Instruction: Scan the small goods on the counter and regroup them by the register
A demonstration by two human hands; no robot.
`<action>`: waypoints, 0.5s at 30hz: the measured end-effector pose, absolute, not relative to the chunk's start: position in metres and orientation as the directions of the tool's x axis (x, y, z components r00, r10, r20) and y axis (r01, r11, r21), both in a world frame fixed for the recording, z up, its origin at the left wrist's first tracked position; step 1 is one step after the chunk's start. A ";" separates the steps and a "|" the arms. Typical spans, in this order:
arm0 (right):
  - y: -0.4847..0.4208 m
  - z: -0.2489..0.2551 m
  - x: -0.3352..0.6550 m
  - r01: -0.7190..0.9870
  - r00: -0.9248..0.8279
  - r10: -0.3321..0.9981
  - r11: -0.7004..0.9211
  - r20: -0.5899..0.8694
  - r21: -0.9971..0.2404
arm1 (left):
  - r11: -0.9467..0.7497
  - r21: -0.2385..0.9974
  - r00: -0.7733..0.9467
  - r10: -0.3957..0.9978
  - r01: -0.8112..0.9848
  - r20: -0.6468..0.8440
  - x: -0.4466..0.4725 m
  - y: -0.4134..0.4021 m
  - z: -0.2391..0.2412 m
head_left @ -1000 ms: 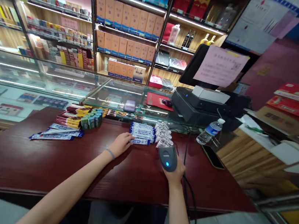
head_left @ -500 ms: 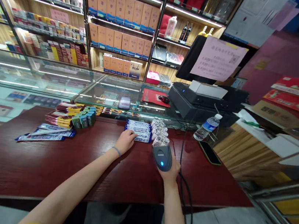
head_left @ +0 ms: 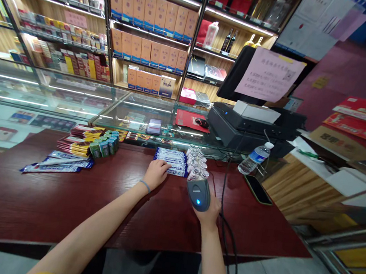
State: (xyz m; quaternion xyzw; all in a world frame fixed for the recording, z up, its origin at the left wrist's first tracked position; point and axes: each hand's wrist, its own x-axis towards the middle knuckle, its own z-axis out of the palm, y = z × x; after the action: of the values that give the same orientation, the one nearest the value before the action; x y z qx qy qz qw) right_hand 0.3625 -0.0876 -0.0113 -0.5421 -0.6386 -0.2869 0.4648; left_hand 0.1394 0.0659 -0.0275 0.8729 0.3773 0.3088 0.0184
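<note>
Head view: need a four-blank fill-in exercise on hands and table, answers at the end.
1. The right hand grips a scanner whose light glows ____.
2. In the picture, the small capped bottles stand to the ____ of the packet row, where the left hand has its fingers.
3. In the picture, the loose packets lie to the ____ of the left hand.
4. The mat under the mouse is ____.

Missing words: blue; right; left; red.

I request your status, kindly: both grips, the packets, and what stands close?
Left grip touching row of blue-white packets. Right grip closed around scanner, blue light on. Silver-topped containers just right of row, nearest partly behind scanner.
</note>
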 end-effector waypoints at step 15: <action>-0.084 0.002 0.349 0.943 -0.042 0.445 0.313 0.894 -0.111 | -0.704 0.334 0.452 0.678 0.627 0.580 0.121 0.056 -0.014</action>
State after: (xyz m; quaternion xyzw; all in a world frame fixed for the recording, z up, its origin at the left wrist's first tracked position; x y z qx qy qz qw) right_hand 0.3488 -0.0841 0.0024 -0.5192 -0.6685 -0.2721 0.4576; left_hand 0.1207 0.0562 -0.0140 0.8513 0.3831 0.3568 0.0355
